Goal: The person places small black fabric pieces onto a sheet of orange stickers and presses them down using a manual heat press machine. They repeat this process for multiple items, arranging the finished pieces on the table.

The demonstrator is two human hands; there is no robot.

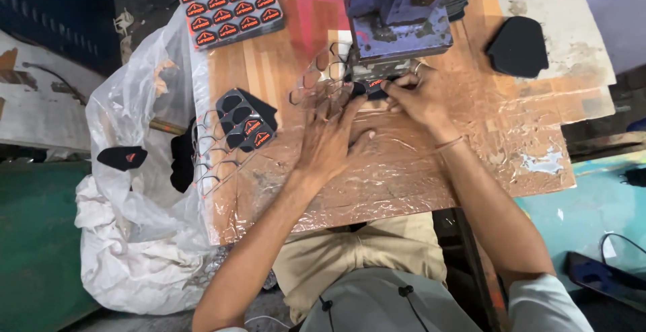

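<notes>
My left hand [332,137] lies flat on the plastic-covered wooden bench [417,170], fingers stretched toward the base of a blue press machine [397,16]. My right hand [417,96] pinches a small black shield-shaped patch [372,88] with orange print right under the press head. A clear punched-out plastic sheet [316,80] with empty cut-outs lies just left of the press, touching my left fingertips.
A sheet of several black and orange patches [231,6] rests at the back left. A partly punched sheet [245,125] lies at the bench's left edge over a clear plastic bag [145,170] holding loose pieces. A black foam piece [518,47] sits at the back right.
</notes>
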